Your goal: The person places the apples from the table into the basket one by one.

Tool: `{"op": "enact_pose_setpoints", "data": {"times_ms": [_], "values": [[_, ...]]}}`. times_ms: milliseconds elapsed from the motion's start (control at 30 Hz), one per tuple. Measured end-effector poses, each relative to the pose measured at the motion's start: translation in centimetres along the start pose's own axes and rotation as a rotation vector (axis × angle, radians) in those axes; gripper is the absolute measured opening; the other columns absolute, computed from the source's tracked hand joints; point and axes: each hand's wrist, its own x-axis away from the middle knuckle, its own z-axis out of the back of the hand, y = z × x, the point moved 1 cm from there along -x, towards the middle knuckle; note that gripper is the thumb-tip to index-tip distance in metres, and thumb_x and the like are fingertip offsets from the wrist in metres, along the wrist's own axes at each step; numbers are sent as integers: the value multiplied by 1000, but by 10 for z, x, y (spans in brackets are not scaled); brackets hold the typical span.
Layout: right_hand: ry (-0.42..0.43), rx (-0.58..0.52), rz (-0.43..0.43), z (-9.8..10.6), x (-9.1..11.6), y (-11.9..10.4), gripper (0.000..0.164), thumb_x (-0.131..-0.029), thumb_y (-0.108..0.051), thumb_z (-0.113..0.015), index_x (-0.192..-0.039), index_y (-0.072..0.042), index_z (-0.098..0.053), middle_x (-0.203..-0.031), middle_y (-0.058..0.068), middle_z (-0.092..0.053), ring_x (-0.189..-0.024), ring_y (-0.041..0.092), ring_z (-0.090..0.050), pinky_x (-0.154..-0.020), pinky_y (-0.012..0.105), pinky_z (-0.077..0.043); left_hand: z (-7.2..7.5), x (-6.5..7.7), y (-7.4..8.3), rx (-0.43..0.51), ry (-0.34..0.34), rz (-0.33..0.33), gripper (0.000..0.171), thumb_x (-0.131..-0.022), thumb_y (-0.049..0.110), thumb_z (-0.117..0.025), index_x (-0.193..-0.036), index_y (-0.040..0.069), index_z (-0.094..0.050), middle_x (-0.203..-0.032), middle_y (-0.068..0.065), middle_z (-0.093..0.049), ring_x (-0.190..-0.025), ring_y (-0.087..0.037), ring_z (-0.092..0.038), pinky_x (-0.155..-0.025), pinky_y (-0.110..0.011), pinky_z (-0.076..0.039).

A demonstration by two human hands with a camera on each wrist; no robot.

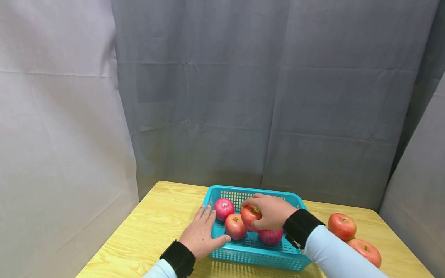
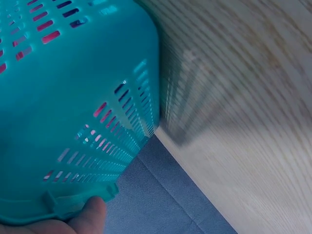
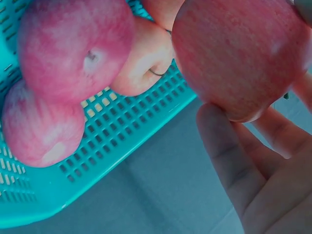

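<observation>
My right hand grips a red apple between thumb and fingers, over the middle of a turquoise plastic basket. The right wrist view shows this apple large and close, with fingertips against its side. Spread over the basket's near left corner is my left hand, fingers straight along the left rim and thumb at the front. In the left wrist view a fingertip touches the rim. Inside the basket lie a pink apple, a red-yellow apple and a dark red apple, partly behind my right hand.
Two red apples, one farther back and one nearer, sit on the wooden table right of the basket, beside my right forearm. A grey curtain hangs behind the table, with pale cloth on both sides.
</observation>
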Motion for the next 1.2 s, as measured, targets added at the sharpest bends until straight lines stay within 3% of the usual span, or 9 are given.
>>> {"op": "enact_pose_setpoints", "data": {"times_ms": [333,800,1200], "values": [[-37,24,53,-4,-15,-19,61,-72,-35,-87,-129,-29,-67,-112,-8,-61,-95,16,-57,-73,38,-56,5,0,-1,-9,0,7,100,-87,74,-54,-155,2,-39,-162,-18,-31,-150,-39,-21,-110,-56,-39],[-56,55,120,-17,-31,-42,59,-76,-37,-85,-132,-32,-67,-130,-2,-63,-106,22,-60,-83,46,-57,5,3,3,-22,-9,19,102,-88,78,-49,-157,4,-36,-163,-16,-29,-151,-38,-18,-109,-55,-40],[-98,73,123,-29,-39,-52,63,-74,-44,-86,-133,-38,-65,-130,-8,-64,-108,21,-60,-76,42,-57,2,3,2,2,2,22,105,-86,82,-45,-160,8,-31,-164,-12,-27,-152,-36,-17,-108,-55,-41]]}}
